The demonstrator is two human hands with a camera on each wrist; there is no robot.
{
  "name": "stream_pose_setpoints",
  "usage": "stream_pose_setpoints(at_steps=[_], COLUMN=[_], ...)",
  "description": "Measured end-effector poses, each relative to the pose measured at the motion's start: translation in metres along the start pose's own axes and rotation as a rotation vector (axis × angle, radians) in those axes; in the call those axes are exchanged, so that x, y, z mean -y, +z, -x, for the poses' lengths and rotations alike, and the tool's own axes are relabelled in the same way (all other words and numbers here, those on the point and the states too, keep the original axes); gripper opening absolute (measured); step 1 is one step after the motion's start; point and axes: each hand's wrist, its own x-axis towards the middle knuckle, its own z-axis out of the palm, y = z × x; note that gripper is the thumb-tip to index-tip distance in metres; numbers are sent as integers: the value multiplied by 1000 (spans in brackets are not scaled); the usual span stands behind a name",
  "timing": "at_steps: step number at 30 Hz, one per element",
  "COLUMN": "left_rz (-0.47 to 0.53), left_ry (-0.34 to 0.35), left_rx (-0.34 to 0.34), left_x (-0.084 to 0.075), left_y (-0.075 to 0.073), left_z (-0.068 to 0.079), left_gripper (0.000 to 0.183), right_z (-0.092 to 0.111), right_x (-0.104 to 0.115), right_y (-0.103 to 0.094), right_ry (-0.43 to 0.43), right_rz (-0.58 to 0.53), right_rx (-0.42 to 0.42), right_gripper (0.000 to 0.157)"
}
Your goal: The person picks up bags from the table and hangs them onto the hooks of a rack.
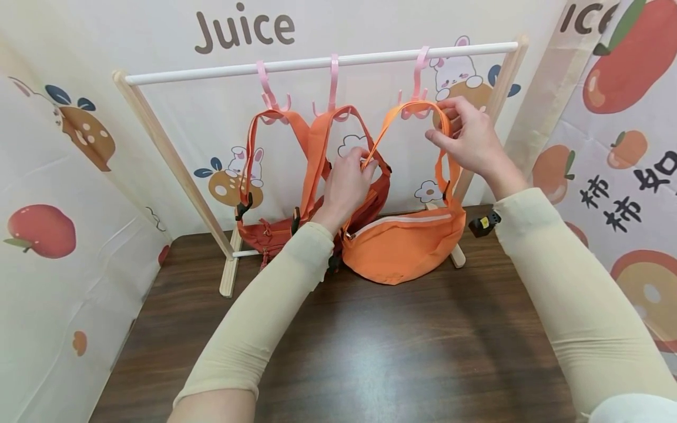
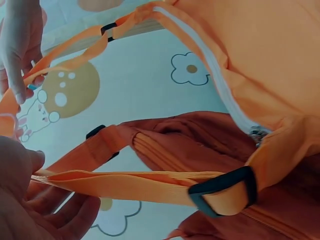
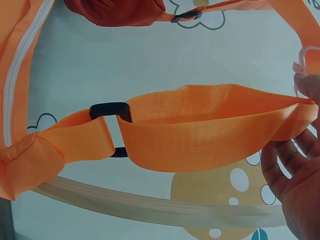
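An orange waist bag (image 1: 404, 247) with a white zipper hangs by its strap from the right pink hook. My left hand (image 1: 349, 185) pinches the left side of that strap (image 2: 135, 187), above a black slider buckle (image 2: 225, 192). Higher up on the right, my right hand (image 1: 471, 138) holds the strap (image 3: 200, 135) between thumb and fingers, close to the hook. Beside it, two rust-red waist bags hang by orange straps from the other hooks; the left one (image 1: 270, 235) shows black buckles, and the middle one (image 2: 190, 145) is partly hidden behind my left hand and the orange bag.
A wooden rack with a white rod (image 1: 211, 71) carries three pink hooks (image 1: 420, 76). Its feet (image 1: 228, 276) stand on a dark wooden table (image 1: 370, 352). Printed cloth (image 1: 338, 35) with fruit and rabbits hangs behind and at both sides.
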Motion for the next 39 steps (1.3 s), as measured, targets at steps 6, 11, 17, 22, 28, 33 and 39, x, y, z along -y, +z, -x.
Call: stream_pose_setpoints(at_steps=[6,11,17,22,28,33,39], left_rz=[19,22,4,-21,-55,-69,-90], left_ry=[-13,-2,57,93,116,149,201], left_rx=[-4,-16,-22,-36,-54,-78,-106], left_x=[6,8,9,8,9,11,12], left_y=[5,9,9,8,4,1,-3], left_z=[10,20,33,43,52,58,65], left_gripper=[39,50,59,64,65,66,68], right_z=[2,5,10,17,28,38,49], right_x=[1,0,-3,-4,0,4,8], right_y=[4,7,11,15,18,19,21], right_ry=[6,3,8,3,-40,-74,-146], right_rz=[20,11,-38,-38,-19,-8,13], right_rx=[9,0,-17,-56,-137,-180,-213], right_gripper=[65,67,72,78,78,79,78])
